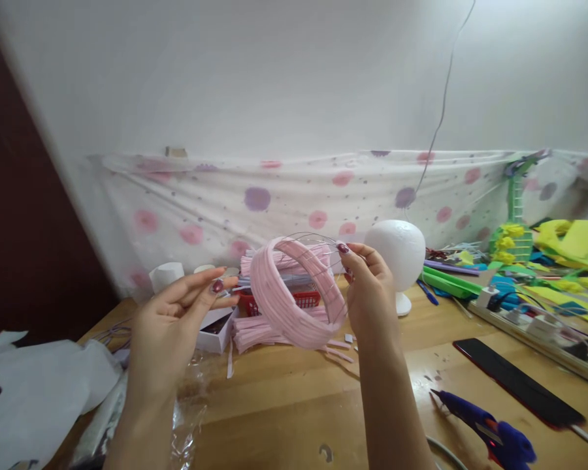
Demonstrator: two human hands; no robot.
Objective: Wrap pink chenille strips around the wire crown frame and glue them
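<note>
A wide pink ring (pixel 274 294), wrapped in rows of fuzzy pink strips that look like pipe cleaners, hangs tilted above the table. Thin wires arch over its top and across its inner side. My right hand (pixel 370 281) pinches these wires at the ring's upper right, between thumb and fingers. To the left of the ring is my left hand (pixel 186 307), raised, its fingers stretched out and a small gap from the ring. Nothing shows between them. Behind the ring stand a red basket (pixel 301 299) and bundles of pink pipe cleaners (pixel 255 331), partly hidden.
A white foam head (pixel 396 254) stands behind my right hand. On the right lie a blue glue gun (pixel 490 424), a black phone (pixel 519 382), a power strip (pixel 539 336) and yellow and green craft pieces (pixel 568 245). Plastic bags (pixel 44 391) fill the left side.
</note>
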